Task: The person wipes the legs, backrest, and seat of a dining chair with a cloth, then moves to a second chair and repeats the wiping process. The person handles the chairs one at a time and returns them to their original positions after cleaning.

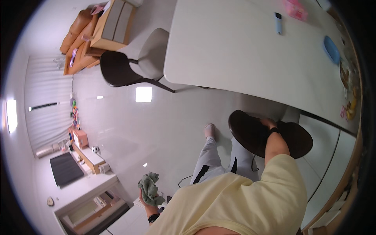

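Observation:
My left hand [144, 199] is raised at the lower left, closed around a crumpled grey-green cloth [150, 189]. On the right, my right hand [268, 123] grips the top edge of a dark brown chair backrest [249, 132], close to the near edge of the white table [223, 53]. The fingers of that hand are partly hidden behind the wood. Most of this chair is out of sight beneath my arm and the backrest.
Another dark-backed chair [117, 69] with a pale seat stands at the table's left end. A light blue handheld device [278, 25], a pink packet [296, 10] and a blue tray [332, 50] lie on the table. White cabinets [318, 135] stand at my right.

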The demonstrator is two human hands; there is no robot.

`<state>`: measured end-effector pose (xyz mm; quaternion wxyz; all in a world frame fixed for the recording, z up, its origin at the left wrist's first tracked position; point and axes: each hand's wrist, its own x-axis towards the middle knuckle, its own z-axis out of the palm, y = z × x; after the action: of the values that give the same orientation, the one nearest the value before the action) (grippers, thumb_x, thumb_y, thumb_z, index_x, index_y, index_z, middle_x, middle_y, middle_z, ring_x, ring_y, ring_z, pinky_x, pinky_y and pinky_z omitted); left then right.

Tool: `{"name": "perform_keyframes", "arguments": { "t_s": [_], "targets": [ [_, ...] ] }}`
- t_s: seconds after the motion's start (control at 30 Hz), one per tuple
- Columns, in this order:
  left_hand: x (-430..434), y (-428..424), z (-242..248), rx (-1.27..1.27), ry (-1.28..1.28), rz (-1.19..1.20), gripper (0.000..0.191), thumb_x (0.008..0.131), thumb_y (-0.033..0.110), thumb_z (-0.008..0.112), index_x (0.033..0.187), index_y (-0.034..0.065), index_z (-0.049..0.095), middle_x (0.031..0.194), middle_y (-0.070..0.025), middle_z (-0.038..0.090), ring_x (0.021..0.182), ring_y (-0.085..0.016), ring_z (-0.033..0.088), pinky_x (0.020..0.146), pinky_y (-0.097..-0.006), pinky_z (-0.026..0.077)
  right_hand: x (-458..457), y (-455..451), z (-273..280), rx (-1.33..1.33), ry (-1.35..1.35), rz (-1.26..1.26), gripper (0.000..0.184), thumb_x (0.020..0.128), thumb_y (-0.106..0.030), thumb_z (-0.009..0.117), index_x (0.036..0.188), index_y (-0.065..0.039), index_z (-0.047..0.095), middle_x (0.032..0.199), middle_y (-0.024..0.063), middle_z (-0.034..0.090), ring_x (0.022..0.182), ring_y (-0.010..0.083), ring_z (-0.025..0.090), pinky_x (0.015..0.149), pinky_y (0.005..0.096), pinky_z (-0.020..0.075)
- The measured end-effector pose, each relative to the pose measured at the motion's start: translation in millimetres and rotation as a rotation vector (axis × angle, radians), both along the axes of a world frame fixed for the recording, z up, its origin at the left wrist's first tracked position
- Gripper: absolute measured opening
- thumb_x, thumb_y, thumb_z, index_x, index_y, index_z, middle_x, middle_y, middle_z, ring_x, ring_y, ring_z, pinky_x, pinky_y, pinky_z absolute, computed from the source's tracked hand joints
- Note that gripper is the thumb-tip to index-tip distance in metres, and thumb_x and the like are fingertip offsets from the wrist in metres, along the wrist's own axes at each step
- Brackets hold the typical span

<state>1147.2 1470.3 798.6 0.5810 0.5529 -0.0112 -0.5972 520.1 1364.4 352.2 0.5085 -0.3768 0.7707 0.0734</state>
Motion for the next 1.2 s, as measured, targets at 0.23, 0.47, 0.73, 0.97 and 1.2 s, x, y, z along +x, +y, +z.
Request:
{"name": "perform_keyframes", "arguments": {
  "t_s": [0.23, 0.47, 0.73, 0.97, 1.2],
  "targets": [
    [8.4, 2.2, -11.4, -0.037, 0.067, 0.075, 0.042, 0.092, 0.039, 0.048, 0.115, 0.0067, 0.059, 0.105, -0.0108, 0.066, 0.088, -0.025, 0.066, 0.064, -0.0361, 0.057, -11.6, -18.2, 49.0, 0.057, 0.045, 0.014, 0.062, 0.093, -0.051, 0.039, 0.129, -0.002, 0.05, 0.137, 0.0195, 0.045, 0.127, 0.0364, 0.041, 0.103, 0.0425, 0.0346],
    [84.1, -17.3, -55.0, -0.076, 0.181, 0.206, 0.042, 0.093, 0.039, 0.047, 0.115, 0.0055, 0.059, 0.106, -0.012, 0.066, 0.088, -0.027, 0.066, 0.066, -0.0379, 0.058, -11.8, -44.7, 205.6, 0.015, 0.104, 0.225, 0.047, 0.089, -0.042, 0.053, 0.103, 0.002, 0.064, 0.102, 0.023, 0.064, 0.098, 0.0399, 0.059, 0.084, 0.0436, 0.0465],
    [257.6, -83.6, -95.4, -0.108, 0.247, 0.191, 0.041, 0.093, 0.04, 0.045, 0.111, 0.0065, 0.06, 0.1, -0.0104, 0.067, 0.078, -0.026, 0.067, 0.057, -0.0367, 0.057, 203.9, -16.9, 417.0, -0.63, -0.026, -0.405, 0.023, 0.091, -0.02, 0.058, 0.104, -0.001, 0.061, 0.09, 0.0108, 0.066, 0.082, 0.0184, 0.064, 0.074, 0.0301, 0.0493],
    [393.7, -124.2, -58.2, -0.187, 0.204, 0.295, 0.044, 0.092, 0.042, 0.044, 0.114, 0.0073, 0.059, 0.1, -0.0097, 0.067, 0.075, -0.024, 0.068, 0.052, -0.034, 0.056, 400.7, -125.0, 479.9, -0.565, -0.403, -0.22, 0.023, 0.094, -0.014, 0.053, 0.108, 0.003, 0.058, 0.094, 0.0102, 0.066, 0.086, 0.0156, 0.063, 0.081, 0.0273, 0.0492],
    [481.7, -187.4, -65.6, -0.273, 0.181, 0.247, 0.045, 0.093, 0.041, 0.043, 0.118, 0.0056, 0.058, 0.106, -0.0112, 0.066, 0.082, -0.026, 0.068, 0.056, -0.0361, 0.058, 495.9, -237.6, 467.5, -0.489, -0.386, -0.127, 0.024, 0.094, -0.017, 0.053, 0.106, 0.004, 0.058, 0.093, 0.0106, 0.066, 0.085, 0.0153, 0.063, 0.08, 0.0274, 0.0491]
  ]
}}
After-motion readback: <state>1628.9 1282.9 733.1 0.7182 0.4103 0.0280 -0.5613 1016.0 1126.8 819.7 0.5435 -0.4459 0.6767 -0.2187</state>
